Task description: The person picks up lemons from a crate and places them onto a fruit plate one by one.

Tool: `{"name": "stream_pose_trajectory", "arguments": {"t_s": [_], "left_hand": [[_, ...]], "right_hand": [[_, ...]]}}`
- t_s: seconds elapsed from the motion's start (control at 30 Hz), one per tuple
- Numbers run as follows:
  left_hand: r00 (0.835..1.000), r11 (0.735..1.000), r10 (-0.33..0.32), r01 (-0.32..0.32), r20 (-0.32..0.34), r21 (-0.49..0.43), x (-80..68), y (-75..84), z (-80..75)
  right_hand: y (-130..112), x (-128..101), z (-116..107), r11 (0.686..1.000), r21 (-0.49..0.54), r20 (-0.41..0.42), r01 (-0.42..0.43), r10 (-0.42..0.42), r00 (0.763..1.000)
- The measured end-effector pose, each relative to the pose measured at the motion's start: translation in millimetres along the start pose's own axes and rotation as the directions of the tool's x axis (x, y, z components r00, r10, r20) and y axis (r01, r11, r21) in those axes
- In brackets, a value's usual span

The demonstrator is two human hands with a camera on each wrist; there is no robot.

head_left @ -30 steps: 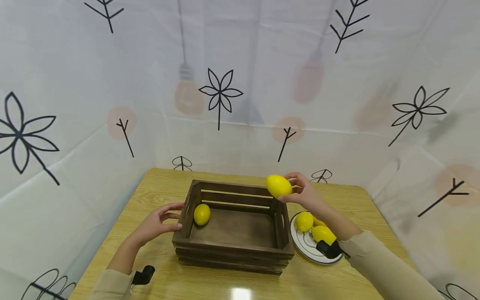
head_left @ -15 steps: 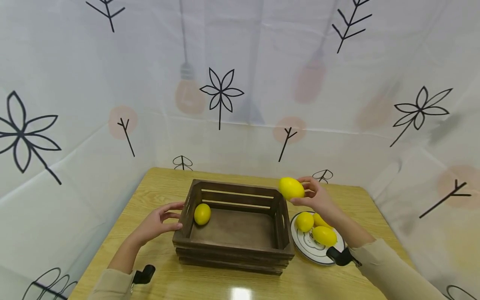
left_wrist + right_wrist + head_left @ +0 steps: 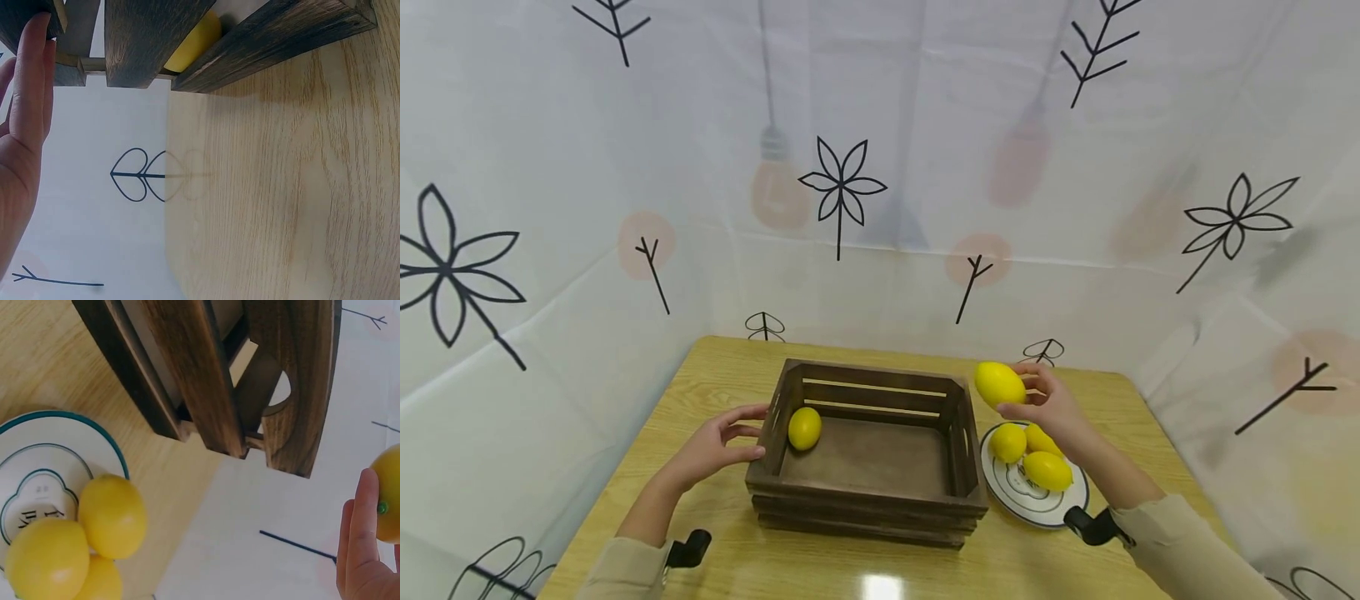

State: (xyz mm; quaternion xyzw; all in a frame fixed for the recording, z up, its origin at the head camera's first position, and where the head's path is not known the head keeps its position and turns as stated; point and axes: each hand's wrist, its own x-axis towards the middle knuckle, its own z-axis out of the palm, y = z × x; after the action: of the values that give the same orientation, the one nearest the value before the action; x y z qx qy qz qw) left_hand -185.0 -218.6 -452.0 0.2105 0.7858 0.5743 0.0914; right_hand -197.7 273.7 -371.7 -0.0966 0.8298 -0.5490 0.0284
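A dark wooden crate (image 3: 868, 492) stands on the table, with one lemon (image 3: 804, 427) lying in its left corner. My left hand (image 3: 718, 442) rests against the crate's left end wall (image 3: 134, 37), fingers relaxed. Above the white plate (image 3: 1009, 493) my right hand (image 3: 1045, 400) holds a lemon (image 3: 999, 384) in the air, just right of the crate's right end. That lemon also shows at the edge of the right wrist view (image 3: 389, 500). Three more lemons (image 3: 1028, 454) lie on the plate (image 3: 44, 462).
The light wooden table (image 3: 850, 567) is walled in by a white patterned cloth (image 3: 880, 167) at the back and both sides. The plate sits close to the crate's right side. Bare tabletop lies in front of the crate and behind it.
My right hand has carried its lemon to the right and slightly down, from above the crate's right rear corner to above the plate. The left hand and crate stayed put.
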Motion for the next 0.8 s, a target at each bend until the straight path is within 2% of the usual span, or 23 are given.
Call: {"name": "stream_pose_trajectory", "arguments": {"t_s": [0.47,0.8], "left_hand": [[1.000,1.000,0.020,-0.020,-0.005,-0.007,0.9,1.6,2.0],[1.000,1.000,0.008,-0.008,-0.014,-0.014,-1.3,-4.7,4.1]], "right_hand": [[19,-13,-4,0.997,0.000,-0.069,-0.079,0.078,0.995],[42,-20,4,0.994,0.031,-0.111,-0.109,0.112,0.988]]}}
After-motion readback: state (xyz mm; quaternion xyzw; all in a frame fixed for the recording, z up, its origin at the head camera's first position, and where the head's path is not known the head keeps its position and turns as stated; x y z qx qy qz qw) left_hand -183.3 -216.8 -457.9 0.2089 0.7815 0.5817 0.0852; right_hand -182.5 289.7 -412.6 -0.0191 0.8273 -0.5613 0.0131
